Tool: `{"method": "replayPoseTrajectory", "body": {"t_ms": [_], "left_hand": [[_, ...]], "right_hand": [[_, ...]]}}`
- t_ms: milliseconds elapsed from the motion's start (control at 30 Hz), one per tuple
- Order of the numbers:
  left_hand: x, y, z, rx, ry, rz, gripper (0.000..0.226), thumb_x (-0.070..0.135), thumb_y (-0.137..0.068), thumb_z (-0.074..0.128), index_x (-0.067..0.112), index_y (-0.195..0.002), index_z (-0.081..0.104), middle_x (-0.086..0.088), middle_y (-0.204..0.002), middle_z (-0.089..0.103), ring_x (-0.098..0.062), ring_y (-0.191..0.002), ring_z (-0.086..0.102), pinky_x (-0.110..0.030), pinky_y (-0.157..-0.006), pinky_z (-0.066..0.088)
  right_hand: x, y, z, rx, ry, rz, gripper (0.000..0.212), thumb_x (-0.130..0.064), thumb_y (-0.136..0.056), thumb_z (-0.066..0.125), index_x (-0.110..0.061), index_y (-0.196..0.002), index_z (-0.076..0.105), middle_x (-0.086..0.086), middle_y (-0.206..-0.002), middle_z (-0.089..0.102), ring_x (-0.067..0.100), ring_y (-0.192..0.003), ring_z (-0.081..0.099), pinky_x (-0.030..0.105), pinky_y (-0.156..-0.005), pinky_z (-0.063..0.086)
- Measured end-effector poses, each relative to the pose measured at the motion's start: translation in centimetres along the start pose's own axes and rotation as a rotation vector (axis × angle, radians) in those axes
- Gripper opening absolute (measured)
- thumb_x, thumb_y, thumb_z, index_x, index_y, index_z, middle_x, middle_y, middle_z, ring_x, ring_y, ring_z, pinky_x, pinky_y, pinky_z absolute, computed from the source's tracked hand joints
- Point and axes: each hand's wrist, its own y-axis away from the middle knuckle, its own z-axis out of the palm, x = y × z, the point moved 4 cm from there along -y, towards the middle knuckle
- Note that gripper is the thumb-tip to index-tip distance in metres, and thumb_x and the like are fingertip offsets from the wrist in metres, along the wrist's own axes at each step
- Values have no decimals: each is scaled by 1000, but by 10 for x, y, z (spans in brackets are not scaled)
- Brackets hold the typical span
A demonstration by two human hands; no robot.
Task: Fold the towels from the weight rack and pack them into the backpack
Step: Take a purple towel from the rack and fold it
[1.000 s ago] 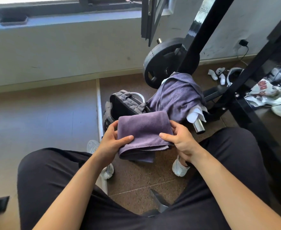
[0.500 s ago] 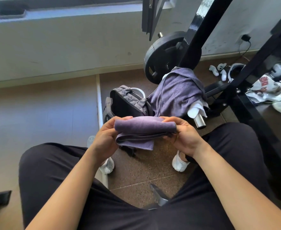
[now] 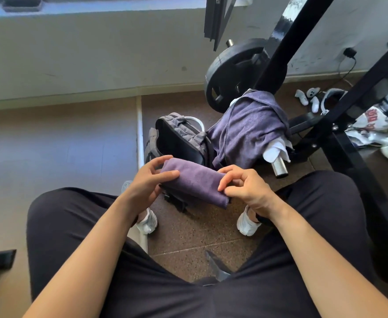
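Now our left hand [image 3: 150, 183] curls round the near-left end of the folded towel [image 3: 196, 180], thumb on top. The backpack [image 3: 179, 140] stands open on the floor just beyond that end (nearer this hand than the other). The towel's long axis runs across to our right hand [image 3: 248, 191], which pinches the other end. We judge the left end should lead in. Further right, a second towel [image 3: 248, 127] hangs on the weight rack [image 3: 277, 60].

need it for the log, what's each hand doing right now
Left hand: holds the left end of the folded purple towel, thumb on top.
Right hand: pinches the right end of the same towel.
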Motion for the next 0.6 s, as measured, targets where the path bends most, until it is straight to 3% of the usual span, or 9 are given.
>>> {"method": "replayPoseTrajectory", "body": {"t_ms": [67,133,200,300,433,500,600], "left_hand": [[4,2,0,-61,1,38,89,36,-47,102,13,-127,69,-14,-123,72,-25,-116,69,-32,-94,56],[6,2,2,-93,13,85,68,23,-61,96,11,-123,70,-11,-114,76,-21,-109,72,-26,-88,58],[8,4,7,-125,6,124,44,7,-76,79,11,-119,71,-9,-109,76,-19,-104,71,-25,-87,57],[6,4,15,-203,-33,124,39,2,-80,71,13,-117,72,-11,-111,74,-21,-105,70,-26,-91,56],[5,6,18,-267,-49,123,41,-1,-82,69,17,-119,71,-16,-117,73,-24,-110,69,-31,-97,55],[7,6,16,-256,-50,141,42,-1,-82,69,17,-120,70,-15,-117,73,-23,-111,69,-31,-98,55],[5,3,14,-229,-112,170,40,-4,-87,69,18,-119,70,-13,-116,74,-22,-111,69,-31,-96,55]], "right_hand": [[0,0,3,-20,77,-15,31,7,-69,62,-21,-63,73,0,-111,66,8,-97,67,24,-88,48],[0,0,3,-38,116,-9,27,-1,-66,59,-24,-60,71,-4,-110,69,9,-103,67,28,-90,49],[-2,1,2,-81,121,-3,23,-3,-68,61,-23,-64,72,-8,-123,69,8,-118,63,37,-103,47],[-8,4,6,-193,101,-21,18,-4,-77,72,-16,-90,78,-5,-147,55,7,-138,48,42,-117,34],[-5,8,34,-391,159,-26,49,-1,-83,79,-13,-129,68,4,-143,58,11,-139,48,30,-118,34],[-1,8,46,-405,187,-5,55,-5,-84,79,-16,-136,64,3,-140,61,10,-135,51,25,-114,39],[4,6,54,-361,196,-8,52,-7,-86,78,-16,-135,64,2,-136,64,10,-129,57,28,-111,44]]}}
